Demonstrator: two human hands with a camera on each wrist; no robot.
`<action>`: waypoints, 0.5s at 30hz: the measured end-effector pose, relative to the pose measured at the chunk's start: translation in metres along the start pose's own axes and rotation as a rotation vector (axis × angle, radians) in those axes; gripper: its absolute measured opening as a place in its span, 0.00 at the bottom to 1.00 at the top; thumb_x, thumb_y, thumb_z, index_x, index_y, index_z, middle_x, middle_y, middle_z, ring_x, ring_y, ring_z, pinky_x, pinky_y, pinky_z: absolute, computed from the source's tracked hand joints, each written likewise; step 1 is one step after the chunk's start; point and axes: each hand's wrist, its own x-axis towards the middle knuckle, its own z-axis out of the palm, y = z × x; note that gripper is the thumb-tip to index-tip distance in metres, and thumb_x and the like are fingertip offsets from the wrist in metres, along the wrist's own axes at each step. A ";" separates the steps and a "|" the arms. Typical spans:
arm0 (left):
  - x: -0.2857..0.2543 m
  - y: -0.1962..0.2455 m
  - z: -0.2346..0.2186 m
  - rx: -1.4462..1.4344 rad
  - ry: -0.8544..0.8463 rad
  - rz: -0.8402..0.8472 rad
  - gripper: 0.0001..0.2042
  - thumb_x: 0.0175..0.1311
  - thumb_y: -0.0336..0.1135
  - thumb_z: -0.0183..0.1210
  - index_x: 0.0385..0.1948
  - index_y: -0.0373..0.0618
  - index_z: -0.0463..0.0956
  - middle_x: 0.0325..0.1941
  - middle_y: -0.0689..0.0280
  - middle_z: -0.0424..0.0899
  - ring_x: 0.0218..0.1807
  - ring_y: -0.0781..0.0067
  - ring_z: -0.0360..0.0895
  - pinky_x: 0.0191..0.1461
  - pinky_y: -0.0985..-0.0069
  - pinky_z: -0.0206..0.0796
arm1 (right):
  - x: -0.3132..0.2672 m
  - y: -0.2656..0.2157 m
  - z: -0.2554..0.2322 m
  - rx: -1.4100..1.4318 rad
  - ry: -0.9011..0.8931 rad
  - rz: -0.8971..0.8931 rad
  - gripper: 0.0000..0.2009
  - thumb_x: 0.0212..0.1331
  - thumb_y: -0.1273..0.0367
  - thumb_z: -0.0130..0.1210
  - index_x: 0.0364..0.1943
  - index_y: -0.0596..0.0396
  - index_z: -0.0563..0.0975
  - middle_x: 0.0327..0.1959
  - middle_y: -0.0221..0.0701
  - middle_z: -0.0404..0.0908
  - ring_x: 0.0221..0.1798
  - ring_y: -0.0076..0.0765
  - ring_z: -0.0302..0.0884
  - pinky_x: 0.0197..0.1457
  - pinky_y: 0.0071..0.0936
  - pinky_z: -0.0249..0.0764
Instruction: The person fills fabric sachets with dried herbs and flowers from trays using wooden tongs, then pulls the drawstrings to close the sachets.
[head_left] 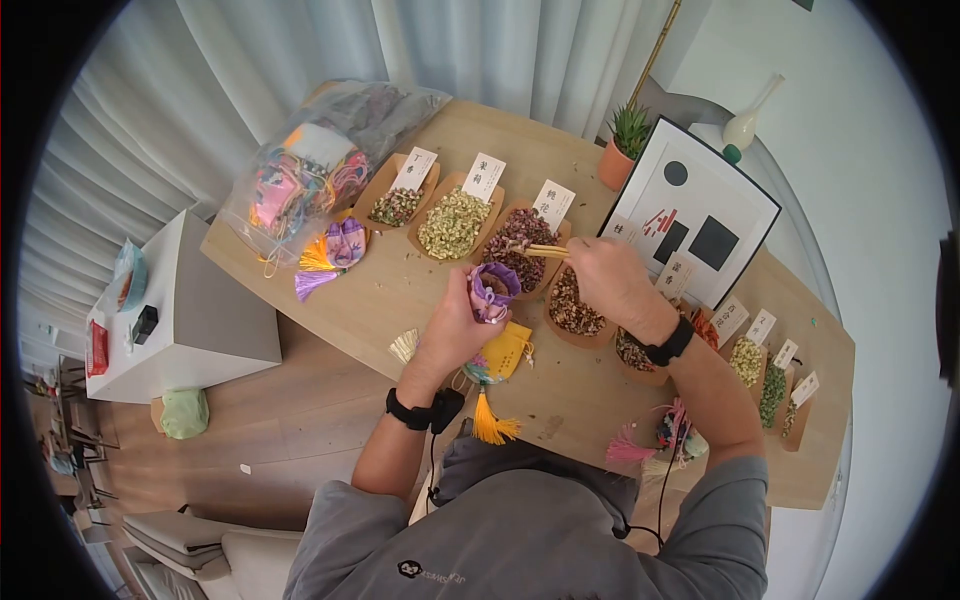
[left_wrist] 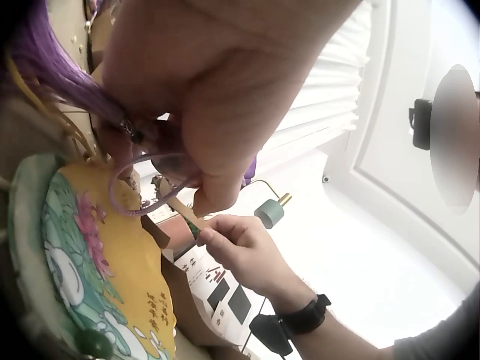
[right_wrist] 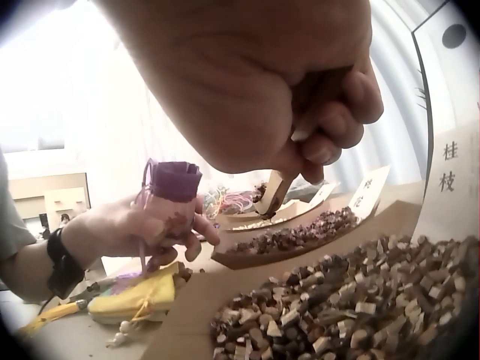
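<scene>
The left hand (head_left: 452,330) grasps the pouch (right_wrist: 172,186) by its body, mouth upward. The fingers of the right hand (head_left: 615,285) pinch the tongs (head_left: 550,251); the tips are at the buds (head_left: 497,243), left of these fingers. A card (head_left: 553,203) rises beyond the tips. The twigs (right_wrist: 352,307) lie below the right fingers. The board (head_left: 652,190) limits space beyond them, beside the plant (head_left: 617,165). The yellow pouch (head_left: 502,352) lies below the left fingers, toward the person.
</scene>
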 end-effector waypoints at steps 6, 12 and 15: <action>0.007 0.000 0.003 0.010 0.054 0.002 0.36 0.64 0.29 0.77 0.68 0.35 0.61 0.59 0.55 0.84 0.60 0.67 0.85 0.65 0.66 0.79 | -0.003 -0.015 -0.048 -0.011 0.113 -0.076 0.07 0.71 0.68 0.62 0.40 0.59 0.81 0.36 0.39 0.86 0.39 0.51 0.89 0.41 0.46 0.84; 0.011 0.007 0.004 -0.007 0.089 0.000 0.38 0.64 0.30 0.78 0.69 0.33 0.60 0.59 0.54 0.84 0.59 0.67 0.86 0.63 0.67 0.80 | -0.003 -0.028 -0.065 0.016 0.161 -0.170 0.08 0.71 0.68 0.62 0.38 0.58 0.80 0.33 0.39 0.84 0.38 0.50 0.88 0.40 0.45 0.83; 0.012 0.012 0.006 -0.039 0.069 0.008 0.38 0.64 0.29 0.78 0.69 0.33 0.59 0.59 0.54 0.84 0.58 0.68 0.86 0.62 0.68 0.81 | -0.002 -0.033 -0.060 0.050 0.185 -0.179 0.08 0.71 0.68 0.64 0.37 0.57 0.79 0.31 0.38 0.80 0.37 0.52 0.83 0.41 0.46 0.80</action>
